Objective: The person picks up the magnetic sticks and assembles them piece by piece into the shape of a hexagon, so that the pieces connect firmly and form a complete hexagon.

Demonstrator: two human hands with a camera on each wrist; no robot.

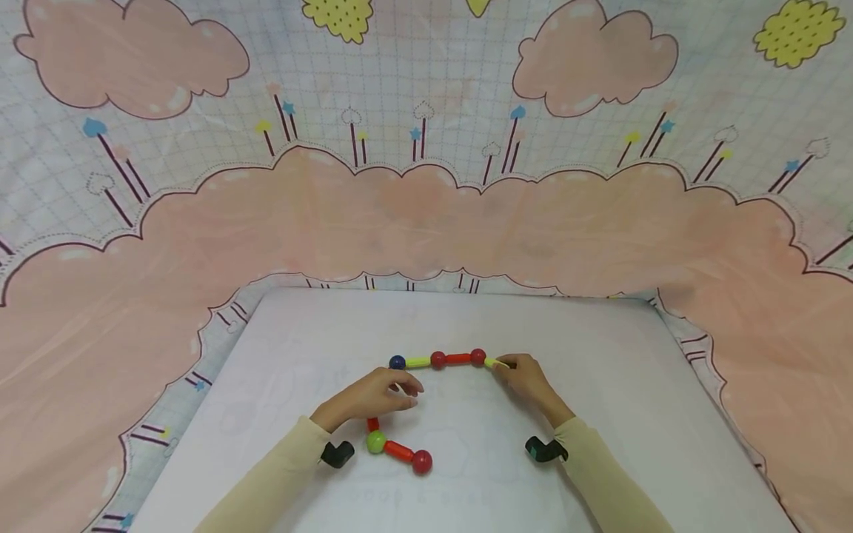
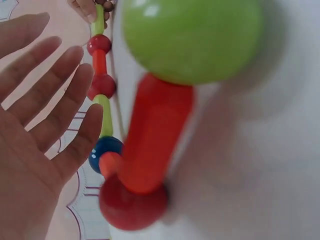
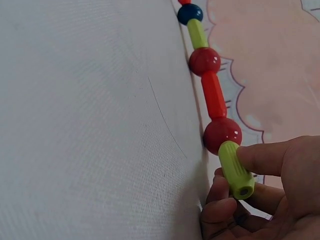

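Note:
A chain of magnetic rods and balls lies on the white board. Along its far side run a blue ball (image 1: 397, 362), a red ball (image 1: 437, 360), a red rod (image 1: 457, 359) and another red ball (image 1: 477, 357). My right hand (image 1: 529, 381) pinches the yellow-green magnetic rod (image 3: 234, 167) at the right end between thumb and fingers, its free end showing a grey disc. My left hand (image 1: 373, 394), fingers spread and holding nothing, hovers over the chain's left bend, hiding a red ball (image 2: 132, 202) from the head view. Nearer me are a green ball (image 1: 376, 442) and a red end ball (image 1: 422, 462).
The white board (image 1: 280, 333) sits on a pink and white patterned cloth (image 1: 400, 222), which also rises behind it. Dark straps (image 1: 337, 454) are on both wrists, below the cream sleeves (image 1: 266, 474).

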